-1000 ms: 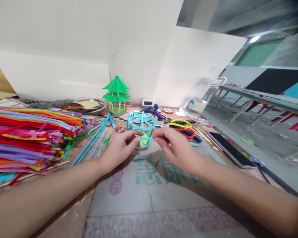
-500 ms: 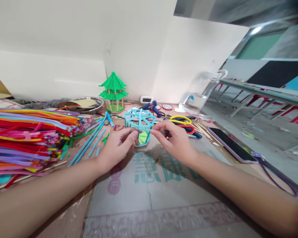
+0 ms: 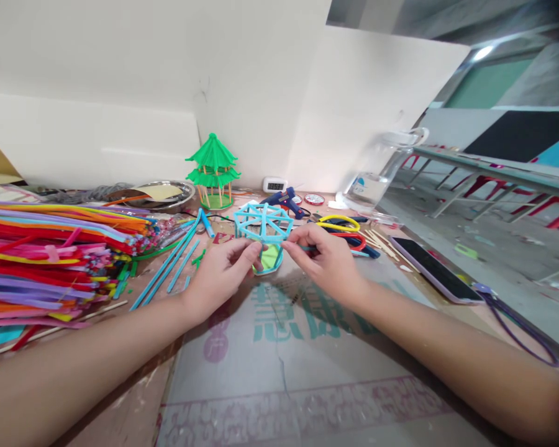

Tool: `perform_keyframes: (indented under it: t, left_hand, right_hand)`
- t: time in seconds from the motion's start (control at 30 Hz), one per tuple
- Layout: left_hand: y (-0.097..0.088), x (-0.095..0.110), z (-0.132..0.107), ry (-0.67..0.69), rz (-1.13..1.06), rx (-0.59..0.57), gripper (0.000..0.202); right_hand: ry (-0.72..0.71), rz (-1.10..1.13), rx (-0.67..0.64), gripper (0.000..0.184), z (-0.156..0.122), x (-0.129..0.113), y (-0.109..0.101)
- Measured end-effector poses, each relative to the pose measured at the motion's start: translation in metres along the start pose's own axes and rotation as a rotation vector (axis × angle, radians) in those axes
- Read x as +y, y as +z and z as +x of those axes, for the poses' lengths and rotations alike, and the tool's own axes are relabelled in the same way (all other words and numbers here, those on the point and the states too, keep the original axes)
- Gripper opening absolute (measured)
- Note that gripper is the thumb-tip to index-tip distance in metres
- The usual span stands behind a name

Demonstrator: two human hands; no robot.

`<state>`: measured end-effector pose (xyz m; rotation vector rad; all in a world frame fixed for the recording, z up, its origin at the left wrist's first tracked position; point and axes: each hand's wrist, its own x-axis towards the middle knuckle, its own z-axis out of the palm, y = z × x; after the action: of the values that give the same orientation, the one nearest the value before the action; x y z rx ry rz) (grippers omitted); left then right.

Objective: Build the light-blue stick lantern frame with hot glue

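Observation:
A light blue pipe-cleaner frame [image 3: 262, 224] shaped like a small hexagonal cage stands on a green base [image 3: 269, 259] at the table's middle. My left hand [image 3: 223, 273] pinches the frame's near edge with thumb and fingertips. My right hand [image 3: 328, 261] is closed on the frame's right side and seems to pinch a short blue pipe-cleaner piece against it. Both hands meet at the near top rim of the frame.
A big pile of coloured pipe cleaners [image 3: 51, 248] fills the left. Blue sticks [image 3: 170, 261] lie beside it. Behind stand a green pagoda model [image 3: 213, 171], a metal dish [image 3: 161, 195], a glue gun [image 3: 286, 202], scissors [image 3: 342, 230], a phone [image 3: 428, 267] and a glass jug [image 3: 377, 177].
My right hand lifted the short blue piece from low in front of the frame up to its top rim. My left hand rose slightly with it. The view shifted a little.

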<state>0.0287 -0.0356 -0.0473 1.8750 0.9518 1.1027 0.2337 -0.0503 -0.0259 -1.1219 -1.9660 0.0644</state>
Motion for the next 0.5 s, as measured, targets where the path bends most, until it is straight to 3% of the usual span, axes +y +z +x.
perform_keyframes:
  t: [0.5]
  left_hand:
    - [-0.0018,0.0042,0.0004,0.03,0.061,0.01,0.042]
  right_hand:
    - [-0.07,-0.012,0.029,0.007,0.0003,0.0002,0.001]
